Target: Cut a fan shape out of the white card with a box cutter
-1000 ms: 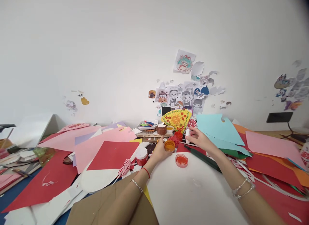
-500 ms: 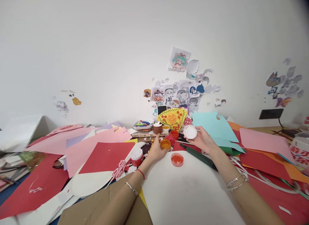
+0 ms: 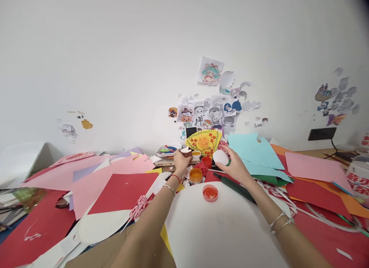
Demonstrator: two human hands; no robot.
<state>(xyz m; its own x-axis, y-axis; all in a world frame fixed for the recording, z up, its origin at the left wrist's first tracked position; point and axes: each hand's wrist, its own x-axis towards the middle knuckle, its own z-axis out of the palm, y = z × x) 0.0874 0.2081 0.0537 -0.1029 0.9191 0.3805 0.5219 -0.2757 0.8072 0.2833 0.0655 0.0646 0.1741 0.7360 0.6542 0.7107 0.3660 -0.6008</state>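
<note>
My left hand (image 3: 182, 163) reaches to the back of the table, its fingers closed round a small brown jar (image 3: 186, 153) with something white on top. In my right hand (image 3: 236, 167) a round white lid (image 3: 220, 157) is held by its edge between thumb and fingers. Between the hands stand an open jar of orange-yellow paint (image 3: 196, 177) and a red jar (image 3: 206, 161). A shallow round dish of red paint (image 3: 210, 192) rests on the white surface (image 3: 221, 225) nearer me.
A yellow fan-shaped piece (image 3: 204, 142) leans at the wall. A white tray (image 3: 159, 151) sits left of the brown jar. A dark green tool-like object (image 3: 236, 187) lies under my right forearm. Pink paper (image 3: 100, 176), red paper (image 3: 121, 192) and turquoise paper (image 3: 255, 151) spread on both sides.
My left hand has left the orange-yellow paint jar and moved back to the brown jar. My right hand has turned the white lid and brought it slightly left.
</note>
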